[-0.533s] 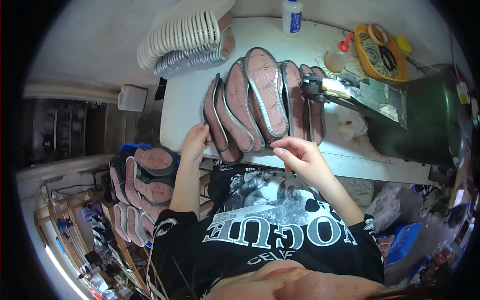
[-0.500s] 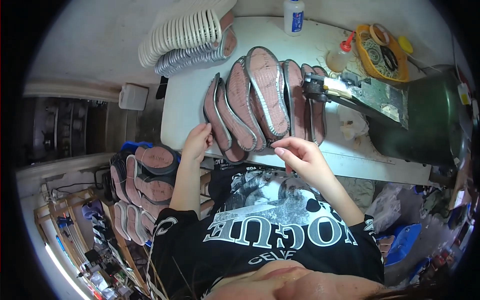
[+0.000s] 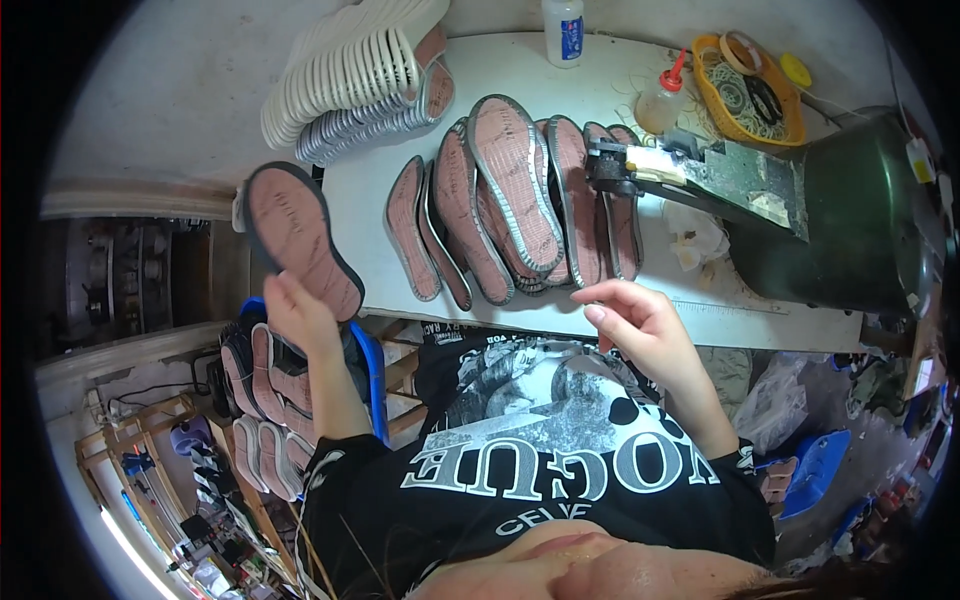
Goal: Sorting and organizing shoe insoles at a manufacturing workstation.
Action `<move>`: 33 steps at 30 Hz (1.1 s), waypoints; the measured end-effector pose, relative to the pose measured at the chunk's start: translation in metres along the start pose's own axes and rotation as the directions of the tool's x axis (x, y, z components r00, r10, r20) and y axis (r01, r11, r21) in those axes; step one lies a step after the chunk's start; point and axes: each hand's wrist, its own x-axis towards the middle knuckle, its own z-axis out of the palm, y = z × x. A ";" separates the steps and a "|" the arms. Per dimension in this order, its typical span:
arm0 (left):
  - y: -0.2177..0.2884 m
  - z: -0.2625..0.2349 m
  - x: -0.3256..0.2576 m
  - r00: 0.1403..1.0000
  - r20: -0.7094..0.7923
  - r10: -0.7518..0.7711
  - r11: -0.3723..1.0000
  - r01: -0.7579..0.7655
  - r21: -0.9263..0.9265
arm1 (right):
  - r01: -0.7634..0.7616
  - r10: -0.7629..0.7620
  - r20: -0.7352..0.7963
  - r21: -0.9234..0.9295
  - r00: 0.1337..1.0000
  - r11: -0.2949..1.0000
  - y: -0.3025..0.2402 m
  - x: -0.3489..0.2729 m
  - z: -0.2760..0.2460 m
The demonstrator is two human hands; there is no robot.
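Note:
My left hand (image 3: pixel 303 318) is closed on the lower edge of a shoe sole (image 3: pixel 296 225) with a pinkish top and dark rim. The hand holds it in the air by the table's left edge. On the white table lies a row of similar soles (image 3: pixel 411 232), overlapping and tilted, with one sole (image 3: pixel 515 180) resting on top. My right hand (image 3: pixel 640 325) is near the table's front edge, just below the row. Its thumb and index finger come together around something too small to make out.
A dark green machine with a metal arm (image 3: pixel 715 185) reaches over the table's right side. Behind it are a yellow basket (image 3: pixel 715 75), a red-tipped bottle (image 3: pixel 660 105) and a white bottle (image 3: pixel 564 35). Pale stacked soles (image 3: pixel 340 80) stand back left. A blue container (image 3: pixel 376 375) with soles sits lower left.
My left hand has moved left from the row's end and now holds up a sole. Fewer soles show at the top of the blue container. My right hand has shifted slightly right.

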 end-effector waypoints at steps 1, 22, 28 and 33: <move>0.016 -0.004 0.002 1.000 0.005 -0.001 1.000 0.001 -0.004 | -0.003 0.003 -0.005 -0.001 1.000 1.000 0.000 0.002 0.003; 0.226 0.065 -0.046 0.352 0.850 0.391 -0.105 0.935 -0.339 | 0.461 -0.521 -0.026 0.507 0.853 0.729 -0.011 0.048 -0.003; 0.240 0.085 -0.058 0.897 0.418 0.146 0.182 0.390 -0.902 | 0.322 -0.331 -0.019 -0.194 0.943 0.927 -0.054 0.046 -0.023; 0.222 0.108 -0.031 0.564 0.810 0.161 -0.058 0.825 -0.563 | 0.235 -0.261 -0.075 -0.252 0.962 0.939 -0.075 0.048 -0.033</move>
